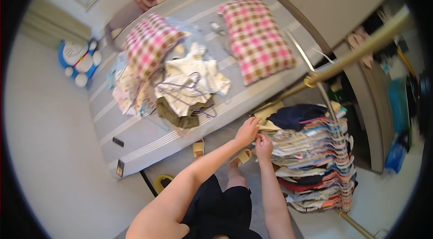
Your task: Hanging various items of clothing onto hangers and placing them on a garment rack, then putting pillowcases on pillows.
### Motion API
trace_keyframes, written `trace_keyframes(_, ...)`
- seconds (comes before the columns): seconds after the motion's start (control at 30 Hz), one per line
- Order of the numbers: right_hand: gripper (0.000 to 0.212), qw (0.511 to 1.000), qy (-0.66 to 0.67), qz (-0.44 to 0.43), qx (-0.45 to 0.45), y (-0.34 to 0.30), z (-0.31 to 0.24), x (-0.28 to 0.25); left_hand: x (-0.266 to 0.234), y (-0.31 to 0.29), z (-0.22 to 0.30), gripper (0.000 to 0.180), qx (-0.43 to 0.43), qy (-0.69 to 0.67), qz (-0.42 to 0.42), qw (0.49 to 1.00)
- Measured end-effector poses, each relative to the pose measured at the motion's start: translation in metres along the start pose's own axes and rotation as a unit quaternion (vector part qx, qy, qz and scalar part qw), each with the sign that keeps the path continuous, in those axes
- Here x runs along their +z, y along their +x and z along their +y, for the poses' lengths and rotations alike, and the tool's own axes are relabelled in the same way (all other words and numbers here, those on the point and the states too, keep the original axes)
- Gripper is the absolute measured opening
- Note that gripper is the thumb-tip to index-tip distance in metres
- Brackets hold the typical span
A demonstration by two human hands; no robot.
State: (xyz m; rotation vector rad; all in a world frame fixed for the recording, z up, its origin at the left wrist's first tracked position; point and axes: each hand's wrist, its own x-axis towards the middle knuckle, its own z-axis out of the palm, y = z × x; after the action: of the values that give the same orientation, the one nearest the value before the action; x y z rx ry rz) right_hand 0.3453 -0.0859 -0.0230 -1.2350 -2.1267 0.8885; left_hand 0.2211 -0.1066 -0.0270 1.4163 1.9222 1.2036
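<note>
Clothes [311, 162] fill the row at the person's right, a yellow garment [269, 125] at its far end beside a navy piece [297, 116]. Left hand [247, 131] and right hand [264, 147] nearly meet at the yellow edge, fingers curled; whether they grip it, I cannot tell. Tight packing could snag the cloth, and a hard tug could drag the navy piece down.

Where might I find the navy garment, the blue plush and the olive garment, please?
Navy garment [297, 116]: head view, on the middle of its dark cloth.
Blue plush [82, 64]: head view, on its white belly.
Olive garment [181, 120]: head view, on its uncovered cloth.
</note>
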Motion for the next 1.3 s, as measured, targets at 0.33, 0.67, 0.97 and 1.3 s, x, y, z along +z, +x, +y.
trace_keyframes(0.33, 0.017, 0.964, 0.06, -0.26, -0.004, -0.016, -0.13, 0.258, -0.224, -0.167, -0.204, 0.03, -0.217, 0.066, 0.157, 0.961)
trace_keyframes(0.67, 0.081, 0.987, -0.132, -0.005, 0.088, 0.058, -0.134, 0.405, -0.352, -0.236, -0.321, 0.019, -0.289, 0.049, 0.128, 0.947)
trace_keyframes(0.97, 0.018, 0.969, 0.185, -0.072, 0.149, 0.056, -0.127, 0.37, -0.322, -0.158, -0.296, 0.012, -0.217, -0.061, 0.073, 0.971)
trace_keyframes(1.3, 0.032, 0.961, 0.196, -0.017, 0.196, -0.068, -0.131, 0.249, -0.221, -0.074, -0.323, 0.014, -0.298, 0.32, 0.008, 0.899)
